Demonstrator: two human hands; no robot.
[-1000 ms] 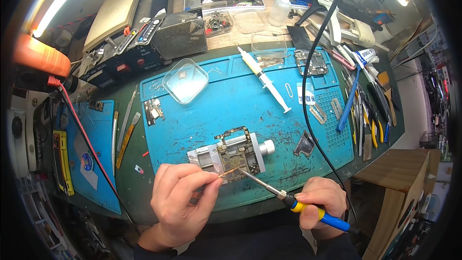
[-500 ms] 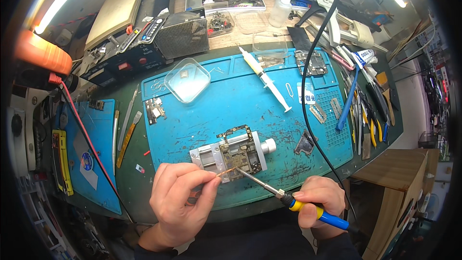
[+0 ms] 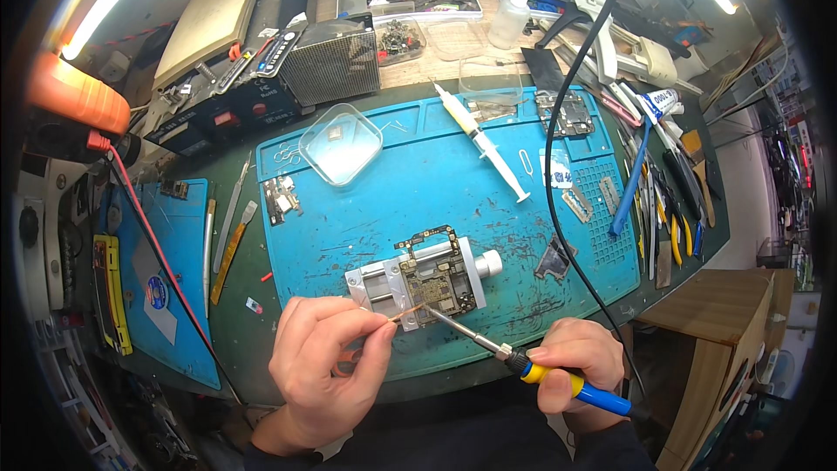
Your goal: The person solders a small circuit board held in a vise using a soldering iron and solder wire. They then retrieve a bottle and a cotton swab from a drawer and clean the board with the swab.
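Your left hand (image 3: 327, 353) pinches a thin copper-coloured strip (image 3: 404, 315) between thumb and forefinger, the other fingers curled; your right hand (image 3: 582, 359) is closed around the yellow-and-blue handle of a soldering iron (image 3: 540, 373). The iron's tip lies at the strip's end, over the near part of a circuit board (image 3: 432, 283); whether it presses on the board cannot be told. The board sits in a metal holder (image 3: 482, 279), near the middle of the near edge of the blue mat (image 3: 340, 231).

Containers: toward the mat's far left corner, a clear square dish (image 3: 340, 161) contains one small square piece. Beyond the mat's far edge, a clear tray (image 3: 423, 45) holds small metal parts; behind it, a white tray (image 3: 453, 14) holds assorted tools.

Markings: a white tube (image 3: 660, 103) bears blue print, a round blue sticker (image 3: 157, 291) lies at left, and a black box (image 3: 196, 126) carries pale lettering.

Surroundings: the mat is scuffed with dark marks; a wooden cabinet (image 3: 715, 323) stands off the bench's right edge, and bright tube lamps (image 3: 109, 0) shine above.
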